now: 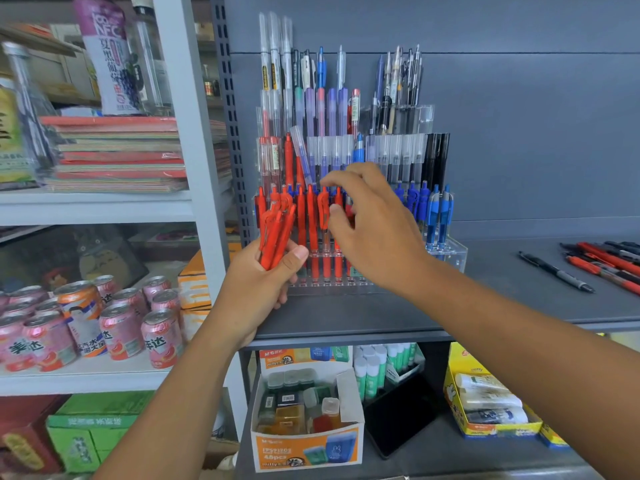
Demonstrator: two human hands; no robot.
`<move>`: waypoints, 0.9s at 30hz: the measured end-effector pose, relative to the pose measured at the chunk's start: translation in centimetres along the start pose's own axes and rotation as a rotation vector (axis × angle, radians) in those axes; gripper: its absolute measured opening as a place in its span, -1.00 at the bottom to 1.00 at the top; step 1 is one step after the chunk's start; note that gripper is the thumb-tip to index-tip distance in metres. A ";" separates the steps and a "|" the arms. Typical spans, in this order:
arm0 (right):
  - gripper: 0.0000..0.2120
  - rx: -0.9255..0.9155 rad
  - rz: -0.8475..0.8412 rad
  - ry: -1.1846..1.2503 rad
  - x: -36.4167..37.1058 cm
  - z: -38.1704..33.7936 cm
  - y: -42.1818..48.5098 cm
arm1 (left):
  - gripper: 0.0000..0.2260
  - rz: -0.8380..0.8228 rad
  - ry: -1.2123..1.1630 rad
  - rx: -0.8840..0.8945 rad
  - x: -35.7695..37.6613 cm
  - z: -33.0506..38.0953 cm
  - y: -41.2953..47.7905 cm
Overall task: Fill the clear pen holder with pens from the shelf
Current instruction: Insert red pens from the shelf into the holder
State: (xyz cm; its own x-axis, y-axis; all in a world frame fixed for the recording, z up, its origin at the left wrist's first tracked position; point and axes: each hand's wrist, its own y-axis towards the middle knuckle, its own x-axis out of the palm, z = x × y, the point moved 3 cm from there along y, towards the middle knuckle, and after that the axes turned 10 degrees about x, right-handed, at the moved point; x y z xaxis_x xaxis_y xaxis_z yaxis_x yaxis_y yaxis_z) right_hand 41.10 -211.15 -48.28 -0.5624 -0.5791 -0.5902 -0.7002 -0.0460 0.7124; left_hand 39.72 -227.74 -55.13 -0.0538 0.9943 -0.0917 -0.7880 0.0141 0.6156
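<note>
A clear tiered pen holder [450, 252] stands on the dark shelf, packed with red, blue, purple and black pens. My left hand [266, 282] grips a bunch of red pens [275, 237] just in front of the holder's lower left. My right hand [374, 233] is raised over the front row, thumb and forefinger pinching the top of a red pen [323, 211] that stands in the holder. More loose pens [602, 263] lie on the shelf at the far right.
A white shelving unit on the left carries drink cans [121, 327], stacked notebooks [117, 154] and bottles. Below the dark shelf sit an open orange box [306, 448] of small items, glue sticks [372, 368] and a yellow box [485, 424].
</note>
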 end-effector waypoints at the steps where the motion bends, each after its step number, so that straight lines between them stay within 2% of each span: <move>1: -0.67 -0.018 -0.026 0.013 0.2 -0.4 -0.2 | -0.88 0.001 -0.001 0.003 0.0 0.0 0.0; 6: -0.68 -0.021 -0.163 0.157 1.9 -1.7 -0.7 | -0.81 -0.001 -0.015 0.010 0.1 0.4 -0.1; 9: -0.78 -0.013 -0.232 0.251 3.0 -2.2 -0.7 | -0.82 -0.004 -0.015 0.013 0.1 0.4 -0.1; 13: -0.81 0.084 -0.289 0.410 3.2 -2.4 -0.8 | -0.83 0.005 -0.031 0.017 0.1 0.5 -0.1; 18: -0.93 0.172 -0.270 0.494 3.4 -2.2 -0.8 | -0.87 -0.002 -0.041 0.029 0.1 0.6 -0.2; 24: -0.91 0.286 -0.186 0.623 2.3 -2.1 -0.1 | -0.85 -0.022 -0.046 0.023 0.1 0.6 -0.2; 27: -0.91 0.375 -0.150 0.778 1.4 -2.0 0.5 | -0.84 -0.016 -0.049 0.010 0.1 0.4 -0.1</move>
State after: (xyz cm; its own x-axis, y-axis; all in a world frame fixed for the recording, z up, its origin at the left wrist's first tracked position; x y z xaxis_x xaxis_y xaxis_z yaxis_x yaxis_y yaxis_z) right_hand 40.84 -213.64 -47.94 -0.0891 -0.9857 -0.1433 -0.9181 0.0255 0.3955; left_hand 40.07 -227.64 -54.90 -0.0113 0.9979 -0.0631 -0.7822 0.0305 0.6223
